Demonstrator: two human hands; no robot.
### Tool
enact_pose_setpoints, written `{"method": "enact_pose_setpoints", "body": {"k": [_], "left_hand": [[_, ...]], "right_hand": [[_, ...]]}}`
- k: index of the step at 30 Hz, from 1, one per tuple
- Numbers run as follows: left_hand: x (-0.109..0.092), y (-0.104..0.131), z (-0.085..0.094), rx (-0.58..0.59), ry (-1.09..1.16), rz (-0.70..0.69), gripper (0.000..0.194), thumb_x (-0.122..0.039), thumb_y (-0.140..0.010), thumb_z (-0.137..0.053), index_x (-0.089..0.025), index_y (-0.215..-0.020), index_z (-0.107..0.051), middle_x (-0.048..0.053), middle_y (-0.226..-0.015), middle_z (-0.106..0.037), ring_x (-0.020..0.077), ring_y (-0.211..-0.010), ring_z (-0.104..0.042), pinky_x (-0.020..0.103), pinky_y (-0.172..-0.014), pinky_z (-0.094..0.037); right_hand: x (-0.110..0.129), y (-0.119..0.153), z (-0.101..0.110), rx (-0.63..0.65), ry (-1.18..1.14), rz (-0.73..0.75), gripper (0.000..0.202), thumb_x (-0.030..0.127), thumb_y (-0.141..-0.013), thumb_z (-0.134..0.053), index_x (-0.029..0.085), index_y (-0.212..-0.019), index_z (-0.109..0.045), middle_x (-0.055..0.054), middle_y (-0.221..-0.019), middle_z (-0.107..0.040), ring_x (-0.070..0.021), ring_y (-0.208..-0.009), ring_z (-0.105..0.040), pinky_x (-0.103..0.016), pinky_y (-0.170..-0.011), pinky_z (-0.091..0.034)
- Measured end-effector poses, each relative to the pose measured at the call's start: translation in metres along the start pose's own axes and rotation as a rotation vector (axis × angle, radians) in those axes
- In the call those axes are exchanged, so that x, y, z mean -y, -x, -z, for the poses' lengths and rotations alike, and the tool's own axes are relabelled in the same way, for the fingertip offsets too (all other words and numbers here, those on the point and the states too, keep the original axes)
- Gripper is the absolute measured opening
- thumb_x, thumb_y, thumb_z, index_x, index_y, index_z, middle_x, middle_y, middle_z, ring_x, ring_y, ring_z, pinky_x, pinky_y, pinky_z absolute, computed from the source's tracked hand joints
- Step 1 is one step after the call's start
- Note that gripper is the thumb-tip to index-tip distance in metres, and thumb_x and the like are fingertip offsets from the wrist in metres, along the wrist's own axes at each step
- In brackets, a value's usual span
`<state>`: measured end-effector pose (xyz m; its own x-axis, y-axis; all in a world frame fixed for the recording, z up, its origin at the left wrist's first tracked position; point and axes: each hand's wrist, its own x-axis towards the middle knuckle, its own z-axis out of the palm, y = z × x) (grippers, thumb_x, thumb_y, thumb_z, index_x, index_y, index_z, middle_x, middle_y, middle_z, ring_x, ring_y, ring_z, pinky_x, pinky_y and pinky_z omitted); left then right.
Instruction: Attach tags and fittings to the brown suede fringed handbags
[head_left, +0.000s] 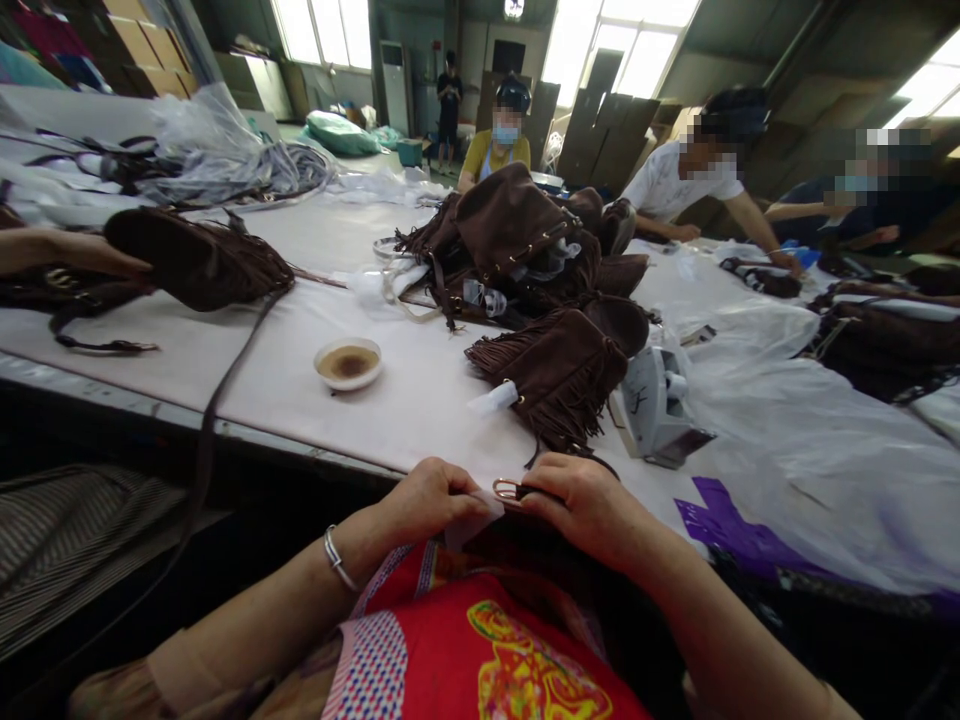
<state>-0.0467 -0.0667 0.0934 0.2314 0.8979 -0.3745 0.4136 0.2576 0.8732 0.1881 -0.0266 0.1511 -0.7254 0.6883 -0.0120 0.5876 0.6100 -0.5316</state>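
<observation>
My left hand (435, 497) pinches a small piece of thin white paper (474, 518), which hangs below the fingertips. In my right hand (577, 495) is a dark strap with a gold metal buckle (507, 489) that pokes out toward the left hand. The two hands are close together at the table's front edge, above my lap. Just beyond them lies a brown fringed bag (559, 375) with a white wrapped piece on its cord. Where the strap leads behind my right hand is hidden.
Brown bags (510, 225) are heaped mid-table. A small bowl (348, 364) of brownish liquid stands left, a tape dispenser (660, 410) right, beside plastic sheeting (780, 450). Another person's hand (112, 255) holds a brown bag (202, 258) at left. Co-workers stand across the table.
</observation>
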Motion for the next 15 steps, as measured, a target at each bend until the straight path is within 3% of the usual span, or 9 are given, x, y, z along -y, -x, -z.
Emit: {"method": "enact_pose_setpoints", "body": {"k": [15], "left_hand": [[0.0007,-0.0033,0.0000,-0.054,0.004,-0.038,0.020,-0.034,-0.071,-0.074,-0.014,-0.073,-0.077,0.002,-0.067,-0.072,0.0132,-0.060,-0.059,0.021,-0.054,-0.043]], "right_hand": [[0.0040,0.0044,0.0060,0.004,-0.053,0.038,0.015,0.022,-0.095,-0.060,0.021,-0.091,-0.074,-0.003,-0.083,-0.065,-0.0145,-0.077,-0.060,-0.024,-0.072,-0.045]]}}
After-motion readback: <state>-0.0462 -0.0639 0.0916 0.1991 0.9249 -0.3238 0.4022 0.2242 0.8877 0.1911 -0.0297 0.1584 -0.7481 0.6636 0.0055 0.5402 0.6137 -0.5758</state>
